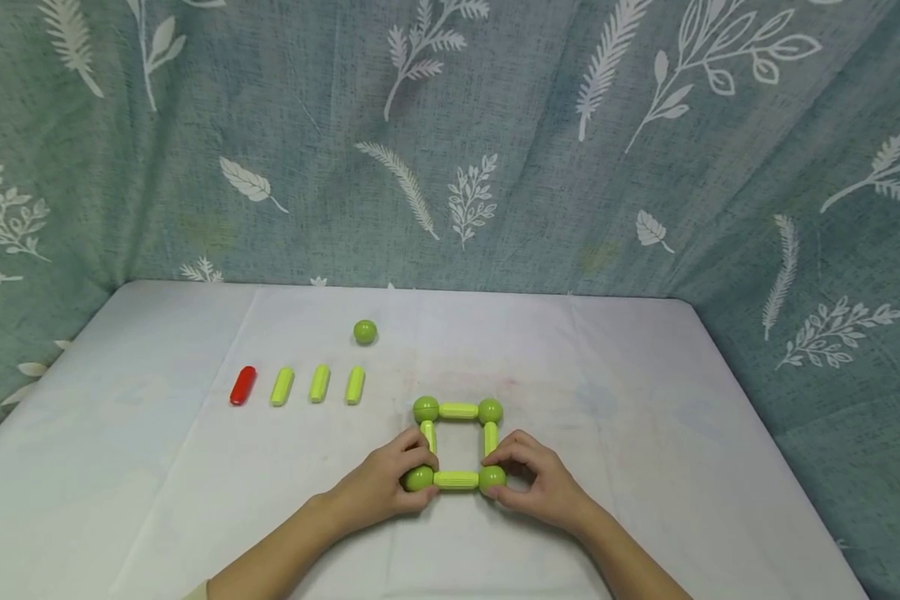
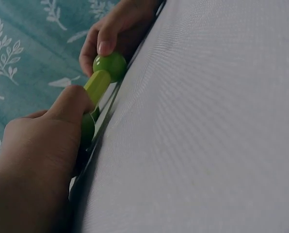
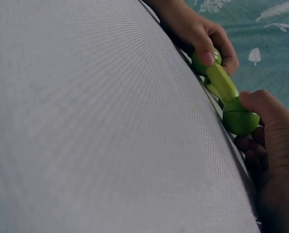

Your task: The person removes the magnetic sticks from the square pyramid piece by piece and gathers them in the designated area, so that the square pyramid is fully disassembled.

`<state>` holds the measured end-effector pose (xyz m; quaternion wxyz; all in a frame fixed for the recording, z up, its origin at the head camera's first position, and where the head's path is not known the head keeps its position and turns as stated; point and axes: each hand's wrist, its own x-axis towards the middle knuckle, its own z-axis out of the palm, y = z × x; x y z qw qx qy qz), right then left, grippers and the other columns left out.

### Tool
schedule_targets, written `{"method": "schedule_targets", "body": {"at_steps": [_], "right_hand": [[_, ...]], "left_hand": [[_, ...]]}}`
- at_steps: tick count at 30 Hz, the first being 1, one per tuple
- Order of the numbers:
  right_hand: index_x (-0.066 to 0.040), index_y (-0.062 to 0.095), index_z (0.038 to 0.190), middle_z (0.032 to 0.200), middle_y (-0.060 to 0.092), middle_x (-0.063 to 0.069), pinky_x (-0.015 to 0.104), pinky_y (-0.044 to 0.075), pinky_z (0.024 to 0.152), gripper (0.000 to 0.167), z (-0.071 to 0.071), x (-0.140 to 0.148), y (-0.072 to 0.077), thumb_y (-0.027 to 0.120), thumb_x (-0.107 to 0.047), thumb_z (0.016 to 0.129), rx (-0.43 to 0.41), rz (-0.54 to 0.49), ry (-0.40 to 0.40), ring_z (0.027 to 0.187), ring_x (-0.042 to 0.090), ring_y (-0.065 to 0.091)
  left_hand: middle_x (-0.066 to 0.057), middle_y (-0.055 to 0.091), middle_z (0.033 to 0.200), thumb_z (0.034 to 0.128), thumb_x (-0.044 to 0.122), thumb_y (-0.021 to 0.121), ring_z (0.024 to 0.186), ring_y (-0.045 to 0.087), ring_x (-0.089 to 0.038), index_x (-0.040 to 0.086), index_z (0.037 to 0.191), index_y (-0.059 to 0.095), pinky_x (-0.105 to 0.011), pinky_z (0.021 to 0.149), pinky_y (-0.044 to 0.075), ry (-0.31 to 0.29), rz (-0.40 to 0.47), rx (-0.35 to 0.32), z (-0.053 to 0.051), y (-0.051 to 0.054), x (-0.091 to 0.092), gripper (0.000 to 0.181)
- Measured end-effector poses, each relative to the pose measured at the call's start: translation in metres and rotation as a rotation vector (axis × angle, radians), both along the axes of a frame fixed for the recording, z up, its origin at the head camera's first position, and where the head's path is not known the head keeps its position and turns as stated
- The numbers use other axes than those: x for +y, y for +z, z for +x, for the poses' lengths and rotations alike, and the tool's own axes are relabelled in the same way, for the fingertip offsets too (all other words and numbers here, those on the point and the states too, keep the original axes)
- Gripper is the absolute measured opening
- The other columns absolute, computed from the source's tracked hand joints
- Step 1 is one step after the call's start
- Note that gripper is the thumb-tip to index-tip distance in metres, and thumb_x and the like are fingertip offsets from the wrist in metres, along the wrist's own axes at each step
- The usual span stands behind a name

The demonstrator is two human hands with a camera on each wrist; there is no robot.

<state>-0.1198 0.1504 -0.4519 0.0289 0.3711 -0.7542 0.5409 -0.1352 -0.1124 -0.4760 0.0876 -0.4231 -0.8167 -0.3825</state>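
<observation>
Green and shiny, the square (image 1: 457,480) rests on the white cloth (image 1: 682,467), to the right of the loose ball (image 1: 365,332) and closer to the person than it. The left hand (image 1: 392,475) has its fingers curled round one corner ball (image 1: 417,478). The right hand (image 1: 540,483) pinches the next corner ball (image 1: 492,481) with thumb and fingers. Both held balls are on the side away from the loose ball.

The square looks light and hard, like plastic, so it should not bend much. Its round balls look smooth and may slip, and a joint might pop apart if pulled. Two corners, one for each hand, seem a good place to hold.

No side looks much longer than the rest, so it has no clear long way. Two sticks (image 1: 458,411) run left to right; two side sticks (image 1: 491,437) point away from the person, toward the loose ball's end.
</observation>
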Motion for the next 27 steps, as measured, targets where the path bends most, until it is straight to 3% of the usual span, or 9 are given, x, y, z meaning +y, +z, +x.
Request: {"method": "schedule_targets", "body": {"at_steps": [4, 8, 13, 16, 19, 24, 27], "right_hand": [[0.003, 0.063, 0.098, 0.09, 0.056, 0.014, 0.026, 0.052, 0.069, 0.028, -0.001, 0.001, 0.001, 0.073, 0.01, 0.073, 0.004, -0.003, -0.012, 0.08, 0.021, 0.056], [0.003, 0.063, 0.098, 0.09, 0.055, 0.015, 0.025, 0.052, 0.071, 0.028, -0.001, -0.001, 0.002, 0.073, 0.011, 0.072, -0.002, -0.016, -0.001, 0.081, 0.021, 0.056], [0.003, 0.063, 0.097, 0.089, 0.055, 0.015, 0.024, 0.052, 0.072, 0.028, -0.001, -0.001, 0.003, 0.072, 0.012, 0.072, -0.001, -0.024, 0.002, 0.08, 0.022, 0.056], [0.003, 0.063, 0.097, 0.089, 0.055, 0.015, 0.025, 0.052, 0.071, 0.028, -0.001, -0.001, 0.003, 0.072, 0.012, 0.072, 0.001, -0.019, -0.003, 0.08, 0.022, 0.056], [0.003, 0.063, 0.097, 0.09, 0.055, 0.015, 0.025, 0.052, 0.071, 0.027, -0.001, 0.0, 0.004, 0.072, 0.011, 0.072, -0.002, -0.011, -0.01, 0.08, 0.022, 0.056], [0.004, 0.063, 0.098, 0.09, 0.056, 0.015, 0.026, 0.052, 0.071, 0.027, -0.001, 0.001, 0.001, 0.072, 0.01, 0.073, 0.0, -0.01, -0.006, 0.08, 0.023, 0.056], [0.004, 0.063, 0.098, 0.09, 0.055, 0.016, 0.025, 0.053, 0.073, 0.027, -0.001, 0.0, 0.0, 0.072, 0.01, 0.074, -0.01, -0.013, 0.002, 0.081, 0.023, 0.057]], "left_hand": [[0.007, 0.045, 0.095, 0.0787, 0.014, 0.074, 0.078, 0.044, 0.0, 0.018, 0.092, 0.061, -0.012, 0.064, 0.041, 0.014, 0.02, -0.016, -0.001, 0.001, -0.002, 0.019], [0.007, 0.05, 0.102, 0.0777, 0.017, 0.078, 0.086, 0.05, -0.003, 0.014, 0.104, 0.059, -0.018, 0.073, 0.046, 0.07, 0.085, -0.085, -0.005, 0.004, -0.009, 0.033], [0.003, 0.055, 0.104, 0.0736, 0.009, 0.08, 0.09, 0.054, -0.008, 0.008, 0.108, 0.058, -0.021, 0.079, 0.05, 0.132, 0.164, -0.104, -0.014, 0.02, -0.022, 0.041], [0.003, 0.055, 0.108, 0.0756, 0.007, 0.078, 0.096, 0.056, -0.006, 0.006, 0.112, 0.058, -0.023, 0.084, 0.05, 0.191, 0.146, -0.185, -0.02, 0.032, -0.034, 0.042], [0.003, 0.058, 0.111, 0.0771, 0.008, 0.077, 0.101, 0.056, -0.005, 0.005, 0.117, 0.057, -0.027, 0.088, 0.05, 0.257, 0.104, -0.239, -0.028, 0.043, -0.048, 0.044], [0.002, 0.059, 0.116, 0.0794, 0.018, 0.076, 0.101, 0.052, -0.008, 0.013, 0.121, 0.062, -0.036, 0.088, 0.047, 0.359, 0.064, -0.262, -0.048, 0.055, -0.073, 0.044], [0.002, 0.058, 0.118, 0.082, 0.027, 0.074, 0.105, 0.052, -0.015, 0.017, 0.122, 0.062, -0.042, 0.091, 0.045, 0.405, 0.053, -0.337, -0.061, 0.063, -0.089, 0.043]]}}
